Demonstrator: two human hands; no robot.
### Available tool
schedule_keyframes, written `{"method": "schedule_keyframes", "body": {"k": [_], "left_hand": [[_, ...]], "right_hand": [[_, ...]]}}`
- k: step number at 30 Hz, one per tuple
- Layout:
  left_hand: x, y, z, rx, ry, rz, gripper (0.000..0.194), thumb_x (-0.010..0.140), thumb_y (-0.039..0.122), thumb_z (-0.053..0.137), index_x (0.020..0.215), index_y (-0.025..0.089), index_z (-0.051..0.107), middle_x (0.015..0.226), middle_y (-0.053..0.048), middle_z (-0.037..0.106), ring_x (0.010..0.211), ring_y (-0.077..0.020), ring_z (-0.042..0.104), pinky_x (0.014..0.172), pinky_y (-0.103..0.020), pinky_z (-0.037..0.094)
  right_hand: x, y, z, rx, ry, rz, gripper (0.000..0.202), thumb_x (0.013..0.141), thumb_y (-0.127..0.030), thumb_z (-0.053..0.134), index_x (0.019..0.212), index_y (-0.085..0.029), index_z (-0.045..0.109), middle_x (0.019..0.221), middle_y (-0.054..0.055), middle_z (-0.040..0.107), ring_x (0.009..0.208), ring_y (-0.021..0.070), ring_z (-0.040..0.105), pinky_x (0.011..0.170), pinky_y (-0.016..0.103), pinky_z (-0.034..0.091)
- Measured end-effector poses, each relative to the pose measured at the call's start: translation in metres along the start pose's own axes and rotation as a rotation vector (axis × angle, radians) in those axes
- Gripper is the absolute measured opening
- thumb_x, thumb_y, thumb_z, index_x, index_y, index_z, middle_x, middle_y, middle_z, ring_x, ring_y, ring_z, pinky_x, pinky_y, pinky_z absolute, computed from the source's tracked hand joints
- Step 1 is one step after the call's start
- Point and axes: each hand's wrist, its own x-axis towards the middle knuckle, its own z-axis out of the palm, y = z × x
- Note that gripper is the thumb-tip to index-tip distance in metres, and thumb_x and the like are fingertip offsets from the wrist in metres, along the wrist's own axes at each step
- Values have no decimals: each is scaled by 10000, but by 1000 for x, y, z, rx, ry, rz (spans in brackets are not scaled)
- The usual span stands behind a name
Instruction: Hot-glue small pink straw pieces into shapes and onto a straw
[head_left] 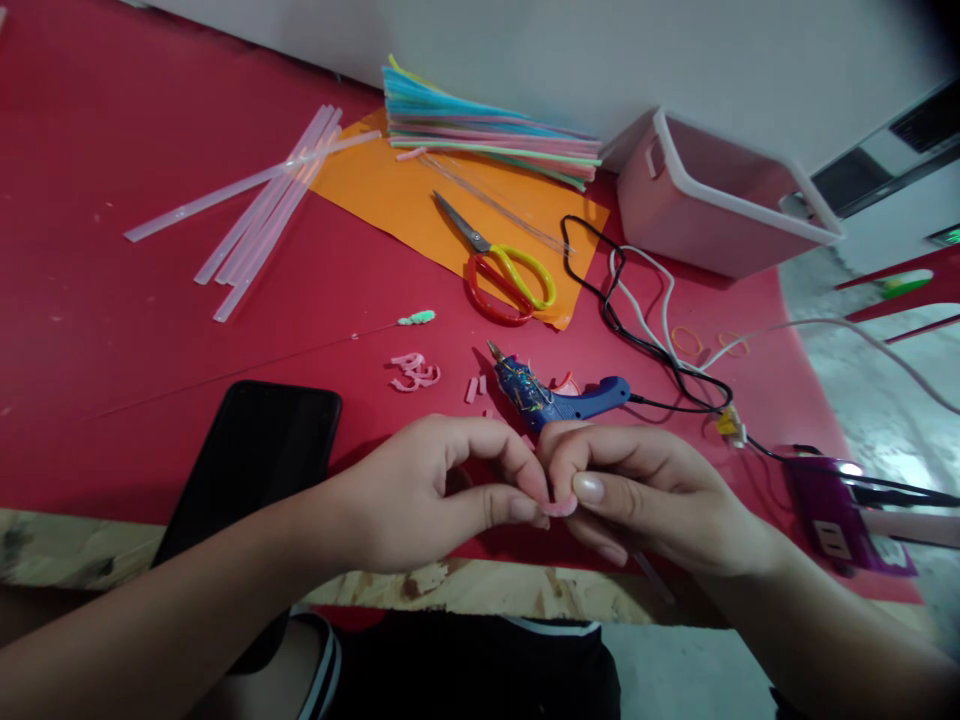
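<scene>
A small curved pink fuzzy piece (559,508) is pinched between the fingertips of both hands above the table's front edge. My left hand (457,490) grips its left end with thumb and forefinger. At its right end, my right hand (637,490) pinches it the same way. Just beyond the hands lies a blue glue gun (544,395), its nozzle to the upper left. Curled pink pieces (414,372) and short pink bits (475,388) rest on the red table (90,300). Nearby, a thin wire stem carries a green fuzzy tip (417,318).
Red-and-yellow scissors (517,285) and a bundle of coloured pipe cleaners (487,130) lie on orange paper (360,190). Glue sticks (270,190) are at the back left, a black phone (255,450) at front left. A pink bin (705,210), cables and a purple power strip (832,515) occupy the right.
</scene>
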Motion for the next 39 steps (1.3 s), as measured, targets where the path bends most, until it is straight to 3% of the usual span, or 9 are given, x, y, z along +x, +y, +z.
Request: {"method": "schedule_keyframes", "body": {"k": [10,16,21,24,29,30,34,39], "left_hand": [[-1,-1,1,239,-7,113,80,883,134,643,825,163,689,849,-13,737,799,-125,684,753,-204,530],[-1,3,2,378,62,223,97,892,130,637,825,140,707,798,-28,747,740,-121,682,694,-192,522],[-3,2,1,444,93,232,100,890,138,631,816,154,697,743,-7,716,631,-99,624,593,-188,474],[-1,0,-1,349,152,166,81,880,139,632,826,163,688,769,-9,708,667,-107,634,611,-197,486],[5,4,-5,25,292,119,82,871,133,664,795,157,644,765,0,697,600,-76,584,540,-170,466],[5,5,-6,-25,323,114,90,874,138,673,794,156,636,740,11,684,572,-67,568,514,-160,451],[5,5,-7,-153,381,104,134,933,158,643,805,159,605,587,61,604,485,-41,524,458,-125,377],[6,3,-7,-294,398,106,185,977,175,591,819,186,497,693,44,698,440,-36,533,440,-138,367]], "right_hand": [[0,-3,-2,-256,-44,-65,172,980,-231,590,870,-130,674,837,2,525,581,27,488,489,153,408],[1,-5,-4,-612,-1,-262,156,985,-230,577,889,-165,682,829,26,596,720,86,576,641,196,501],[4,-9,0,-778,14,-375,145,971,-196,581,874,-175,686,811,34,655,729,102,626,654,214,525],[3,-11,-1,-911,87,-427,108,941,-162,615,926,-204,713,806,22,685,747,117,652,687,235,539],[-7,-19,-25,-1294,401,-475,255,878,-99,601,1068,-245,689,948,46,688,849,175,653,787,321,536],[-9,-21,-33,-1400,404,-491,308,844,-98,597,1112,-233,667,1007,66,679,916,206,650,844,363,533],[-13,-20,-63,-1621,366,-231,537,762,-124,542,1293,-203,555,1298,155,575,1225,339,557,1049,558,435],[-4,-4,-68,-1665,284,-189,550,749,-125,531,1291,-210,580,1227,133,632,1118,299,612,979,496,468]]}}
